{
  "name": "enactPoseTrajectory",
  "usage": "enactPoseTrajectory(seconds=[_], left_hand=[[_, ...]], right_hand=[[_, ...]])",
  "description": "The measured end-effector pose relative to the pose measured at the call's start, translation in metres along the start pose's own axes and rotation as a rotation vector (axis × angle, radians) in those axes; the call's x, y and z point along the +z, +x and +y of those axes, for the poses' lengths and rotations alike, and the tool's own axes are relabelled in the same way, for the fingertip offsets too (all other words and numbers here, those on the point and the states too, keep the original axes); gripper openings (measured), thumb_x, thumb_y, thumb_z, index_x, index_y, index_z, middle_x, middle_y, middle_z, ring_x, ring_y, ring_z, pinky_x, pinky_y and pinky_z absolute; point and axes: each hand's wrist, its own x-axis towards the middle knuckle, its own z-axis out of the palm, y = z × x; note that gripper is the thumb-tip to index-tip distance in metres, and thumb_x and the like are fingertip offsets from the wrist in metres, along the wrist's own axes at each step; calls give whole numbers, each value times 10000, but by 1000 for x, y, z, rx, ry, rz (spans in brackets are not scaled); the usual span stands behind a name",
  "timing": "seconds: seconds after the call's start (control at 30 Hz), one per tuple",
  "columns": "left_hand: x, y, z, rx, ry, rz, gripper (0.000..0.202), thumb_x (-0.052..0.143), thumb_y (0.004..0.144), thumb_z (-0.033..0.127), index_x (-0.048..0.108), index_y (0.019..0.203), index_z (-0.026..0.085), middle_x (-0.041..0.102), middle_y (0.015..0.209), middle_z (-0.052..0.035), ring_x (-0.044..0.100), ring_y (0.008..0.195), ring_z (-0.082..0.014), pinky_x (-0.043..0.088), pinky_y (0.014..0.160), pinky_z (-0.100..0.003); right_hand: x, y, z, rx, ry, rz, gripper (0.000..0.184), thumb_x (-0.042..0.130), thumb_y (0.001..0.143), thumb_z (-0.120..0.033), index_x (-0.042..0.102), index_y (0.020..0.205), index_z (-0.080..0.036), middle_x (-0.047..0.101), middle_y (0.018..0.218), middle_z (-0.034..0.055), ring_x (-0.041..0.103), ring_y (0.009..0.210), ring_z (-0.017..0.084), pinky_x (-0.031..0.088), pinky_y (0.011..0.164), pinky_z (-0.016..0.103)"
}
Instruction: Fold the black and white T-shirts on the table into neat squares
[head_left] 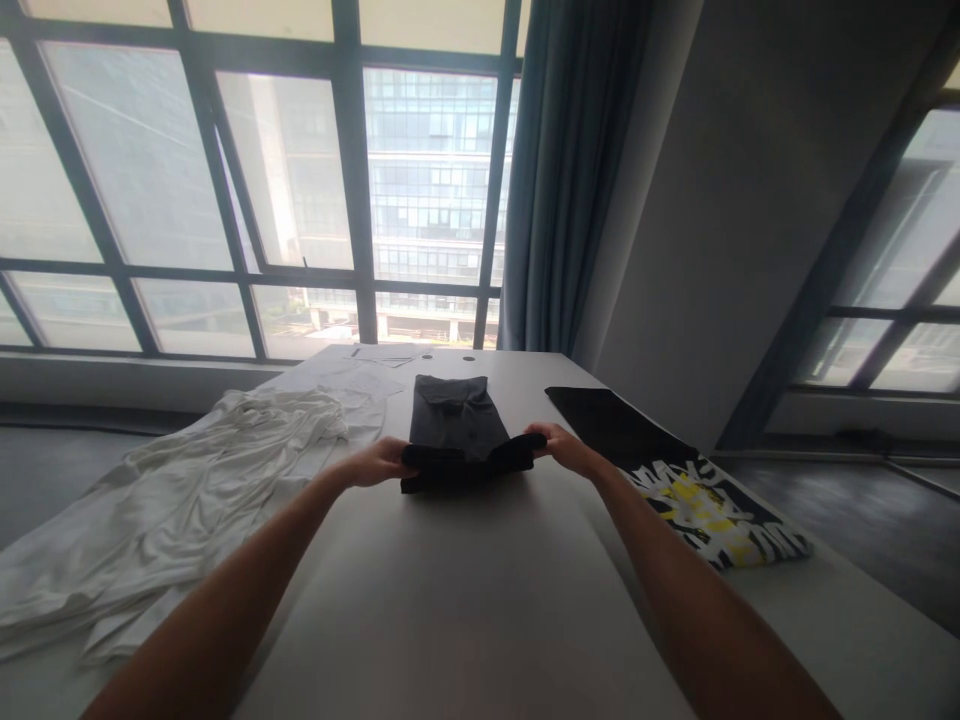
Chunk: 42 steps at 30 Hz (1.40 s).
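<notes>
A black garment [457,410], partly folded into a narrow strip, lies in the middle of the white table [465,600]. Its near edge is lifted and bent over in a thick fold. My left hand [381,462] is closed on the left end of that fold. At the right end, my right hand [564,447] pinches the cloth, the fingertips partly hidden by it. Both arms reach forward, and the fold stretches between the hands a little above the tabletop.
Crumpled white cloth [225,490] covers the table's left side. A folded black garment with white and yellow print [690,500] lies along the right edge. White sheets [367,360] lie at the far left, and a blue-grey curtain [562,180] hangs by the windows.
</notes>
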Motion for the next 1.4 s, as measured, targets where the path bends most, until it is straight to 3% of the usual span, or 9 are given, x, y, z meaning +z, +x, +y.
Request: enactPoseTrajectory(seconds=[0.13,0.23,0.4,0.57,0.7,0.9,1.1,1.23,1.4], left_hand=[[-17,-6,29,-63,-115,-108,313,821,658,403,737,816,146,714,770,-37,645,718,-191,539,681,-319],[-27,3,33,-9,-128,62,355,805,683,448,737,856,145,710,791,-39,644,734,-187,534,695,-321],[-30,37,-1,11,-39,366,494,757,701,528,715,966,113,696,768,-39,627,687,-182,509,631,-309],[-17,56,-42,-120,223,450,325,676,753,438,703,843,127,674,664,-28,617,656,-195,471,588,-288],[-6,60,-56,-232,463,507,212,665,765,284,710,899,127,747,853,-103,683,829,-252,502,729,-309],[5,52,-42,-507,765,486,586,677,803,289,534,1350,131,675,1240,-169,623,1158,-306,496,912,-354],[44,45,-27,-92,958,390,506,458,968,362,490,1437,177,483,1513,-109,408,1411,-265,294,1176,-411],[65,45,-39,-251,884,204,621,363,984,499,408,1508,168,303,1614,-93,233,1505,-277,200,1213,-472],[64,42,-55,-288,863,164,738,312,966,609,332,1549,158,187,1640,-106,121,1528,-285,132,1223,-481]], right_hand=[[-9,-11,-21,63,165,-175,359,788,634,-360,656,886,-142,674,775,28,652,716,186,535,716,331],[-7,-7,-26,-3,213,-113,406,811,663,-415,653,920,-143,682,810,38,660,722,178,548,708,318],[8,23,-2,-41,149,150,335,720,780,-449,602,934,-175,644,764,3,613,652,130,529,614,253],[22,52,37,217,-55,273,176,656,805,-332,607,876,-178,624,696,-3,584,566,125,489,522,235],[26,62,46,363,-388,308,281,660,818,-404,671,966,-165,698,794,56,666,710,185,525,634,266],[42,50,23,338,-897,282,602,708,812,-401,561,1341,-152,663,1236,157,626,1137,287,477,938,353],[72,43,20,60,-1059,245,555,419,996,-425,445,1484,-162,420,1540,144,359,1424,271,220,1176,438],[83,44,33,215,-984,1,697,286,995,-598,296,1571,-206,200,1647,73,130,1522,263,92,1210,503],[81,42,43,218,-1002,-20,758,235,978,-655,226,1591,-209,106,1662,53,49,1534,250,21,1214,525]])
